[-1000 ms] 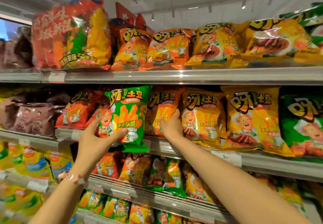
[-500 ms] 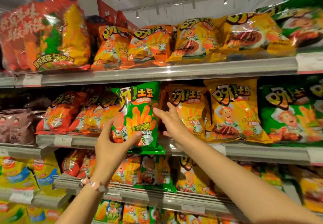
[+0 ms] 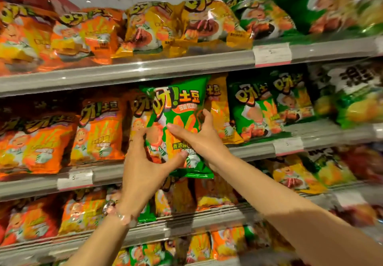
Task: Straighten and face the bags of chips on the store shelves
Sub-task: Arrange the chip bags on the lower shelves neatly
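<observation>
My left hand [image 3: 145, 162] and right hand [image 3: 199, 139] both grip the green chip bag [image 3: 178, 108], held upright before the middle shelf [image 3: 257, 150] among yellow bags. Step: relocating it. Next: carry toward three o'clock, to the green bags [image 3: 255, 108].

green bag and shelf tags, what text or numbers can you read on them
"呀!土豆" on the green bag that both hands hold.
"5" on the top price tag.
"5" on the left price tag.
Smaller print on the green bag, and the other bags' labels: too blurred to read.
</observation>
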Action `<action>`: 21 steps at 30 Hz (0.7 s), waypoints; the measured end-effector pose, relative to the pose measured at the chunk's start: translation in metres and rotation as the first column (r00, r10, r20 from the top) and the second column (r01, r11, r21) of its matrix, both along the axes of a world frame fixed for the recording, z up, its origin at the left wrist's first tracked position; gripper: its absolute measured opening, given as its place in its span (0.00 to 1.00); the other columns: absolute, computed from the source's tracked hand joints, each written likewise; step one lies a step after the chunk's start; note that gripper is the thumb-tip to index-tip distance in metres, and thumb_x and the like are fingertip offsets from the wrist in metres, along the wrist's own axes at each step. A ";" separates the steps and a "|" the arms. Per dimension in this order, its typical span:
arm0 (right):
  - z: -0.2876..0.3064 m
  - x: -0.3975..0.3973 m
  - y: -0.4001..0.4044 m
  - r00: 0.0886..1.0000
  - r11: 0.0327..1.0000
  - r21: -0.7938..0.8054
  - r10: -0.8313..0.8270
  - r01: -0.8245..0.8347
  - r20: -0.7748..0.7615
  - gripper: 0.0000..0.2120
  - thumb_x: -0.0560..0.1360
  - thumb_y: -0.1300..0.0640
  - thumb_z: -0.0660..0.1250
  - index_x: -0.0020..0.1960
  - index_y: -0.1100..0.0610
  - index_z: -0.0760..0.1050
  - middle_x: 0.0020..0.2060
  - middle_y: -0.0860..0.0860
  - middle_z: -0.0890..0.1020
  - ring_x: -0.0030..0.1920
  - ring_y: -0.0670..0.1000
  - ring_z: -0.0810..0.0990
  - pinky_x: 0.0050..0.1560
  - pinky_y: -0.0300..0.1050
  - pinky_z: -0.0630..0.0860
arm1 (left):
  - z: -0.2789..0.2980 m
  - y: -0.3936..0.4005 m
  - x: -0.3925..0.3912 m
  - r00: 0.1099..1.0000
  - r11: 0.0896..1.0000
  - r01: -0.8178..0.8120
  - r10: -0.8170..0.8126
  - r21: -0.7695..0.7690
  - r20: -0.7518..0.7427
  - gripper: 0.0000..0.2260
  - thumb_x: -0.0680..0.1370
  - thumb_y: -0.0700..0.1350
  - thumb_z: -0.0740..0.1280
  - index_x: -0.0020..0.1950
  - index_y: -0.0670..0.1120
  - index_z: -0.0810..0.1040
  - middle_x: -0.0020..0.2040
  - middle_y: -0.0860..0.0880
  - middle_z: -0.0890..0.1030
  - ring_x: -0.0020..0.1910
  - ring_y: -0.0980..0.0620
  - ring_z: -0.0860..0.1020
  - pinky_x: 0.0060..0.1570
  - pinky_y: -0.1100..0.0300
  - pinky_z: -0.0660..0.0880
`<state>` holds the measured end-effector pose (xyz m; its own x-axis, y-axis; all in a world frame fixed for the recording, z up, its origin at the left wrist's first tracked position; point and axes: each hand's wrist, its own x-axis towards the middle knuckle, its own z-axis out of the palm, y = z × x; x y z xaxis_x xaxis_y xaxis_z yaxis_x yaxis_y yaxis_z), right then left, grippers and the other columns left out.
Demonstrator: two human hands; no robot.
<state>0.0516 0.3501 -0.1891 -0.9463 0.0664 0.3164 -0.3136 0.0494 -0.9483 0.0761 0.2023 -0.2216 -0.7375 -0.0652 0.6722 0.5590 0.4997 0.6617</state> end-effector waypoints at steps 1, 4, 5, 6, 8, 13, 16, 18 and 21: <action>-0.001 0.002 0.011 1.000 0.999 0.010 -0.031 0.030 0.004 0.55 0.61 0.41 0.78 0.76 0.46 0.47 0.69 0.47 0.68 0.68 0.49 0.69 0.69 0.53 0.67 | 0.001 0.011 0.002 1.000 0.999 0.015 -0.015 -0.035 -0.019 0.32 0.59 0.68 0.74 0.57 0.63 0.65 0.54 0.63 0.74 0.53 0.58 0.76 0.49 0.63 0.73; -0.001 0.003 0.047 0.993 0.993 0.024 -0.115 0.115 0.004 0.59 0.50 0.34 0.77 0.74 0.49 0.55 0.66 0.49 0.74 0.65 0.52 0.74 0.64 0.55 0.72 | 0.005 0.047 0.005 0.997 0.992 0.080 -0.081 -0.093 -0.004 0.28 0.59 0.69 0.74 0.52 0.68 0.63 0.51 0.64 0.73 0.50 0.62 0.75 0.43 0.67 0.70; 0.001 0.004 0.062 0.992 0.992 0.025 -0.127 0.127 -0.002 0.57 0.50 0.35 0.78 0.73 0.50 0.58 0.63 0.49 0.76 0.62 0.51 0.76 0.62 0.55 0.74 | 0.007 0.058 0.005 0.994 0.989 0.107 -0.107 -0.099 0.010 0.29 0.58 0.70 0.73 0.52 0.69 0.62 0.51 0.63 0.73 0.50 0.63 0.75 0.42 0.68 0.70; 0.002 0.003 0.077 0.990 0.989 0.030 -0.142 0.142 -0.005 0.54 0.51 0.36 0.78 0.72 0.50 0.61 0.61 0.48 0.77 0.60 0.51 0.77 0.62 0.55 0.75 | 0.008 0.069 0.003 0.991 0.986 0.134 -0.133 -0.103 0.017 0.30 0.57 0.71 0.72 0.53 0.69 0.62 0.52 0.63 0.73 0.50 0.62 0.75 0.43 0.67 0.70; 0.007 0.004 0.107 0.981 0.981 0.037 -0.193 0.193 0.007 0.54 0.51 0.36 0.78 0.72 0.50 0.62 0.62 0.49 0.77 0.61 0.51 0.77 0.62 0.55 0.74 | 0.010 0.091 -0.003 0.983 0.975 0.184 -0.182 -0.123 0.031 0.35 0.58 0.71 0.72 0.60 0.65 0.62 0.57 0.60 0.74 0.54 0.59 0.75 0.49 0.64 0.72; 0.021 0.000 0.191 0.964 0.966 -0.012 -0.257 0.258 0.061 0.54 0.53 0.40 0.80 0.73 0.53 0.60 0.61 0.51 0.78 0.57 0.52 0.79 0.59 0.54 0.77 | 0.016 0.132 -0.027 0.952 0.930 0.294 -0.306 -0.220 -0.019 0.41 0.57 0.74 0.69 0.66 0.66 0.60 0.64 0.62 0.69 0.66 0.57 0.69 0.64 0.49 0.70; 0.028 -0.003 0.240 0.953 0.956 -0.006 -0.292 0.293 0.075 0.52 0.55 0.43 0.81 0.71 0.55 0.60 0.59 0.52 0.78 0.55 0.52 0.80 0.57 0.52 0.78 | 0.012 0.148 -0.052 0.964 0.846 0.145 -0.237 -0.514 -0.118 0.50 0.57 0.80 0.63 0.72 0.55 0.61 0.68 0.52 0.67 0.69 0.49 0.65 0.66 0.38 0.63; 0.031 -0.008 0.270 0.949 0.951 -0.011 -0.309 0.310 0.064 0.42 0.63 0.49 0.78 0.70 0.57 0.61 0.57 0.53 0.79 0.52 0.51 0.81 0.52 0.49 0.78 | 0.006 0.161 -0.066 0.976 0.729 0.006 -0.153 -0.684 -0.155 0.53 0.58 0.78 0.63 0.75 0.52 0.57 0.72 0.44 0.64 0.73 0.43 0.60 0.66 0.29 0.56; 0.033 -0.017 0.307 0.941 0.942 0.013 -0.337 0.337 0.044 0.34 0.66 0.51 0.76 0.67 0.56 0.65 0.56 0.53 0.79 0.51 0.51 0.81 0.51 0.49 0.79 | -0.002 0.184 -0.077 0.986 0.554 -0.107 -0.046 -0.825 -0.159 0.54 0.60 0.70 0.72 0.78 0.55 0.50 0.78 0.42 0.55 0.77 0.39 0.49 0.64 0.26 0.42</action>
<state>0.0349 0.6567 -0.1557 -0.8821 0.3821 0.2753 -0.2349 0.1497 -0.9604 -0.0014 0.3860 -0.2237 -0.6352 0.5567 0.5353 0.5814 0.8010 -0.1430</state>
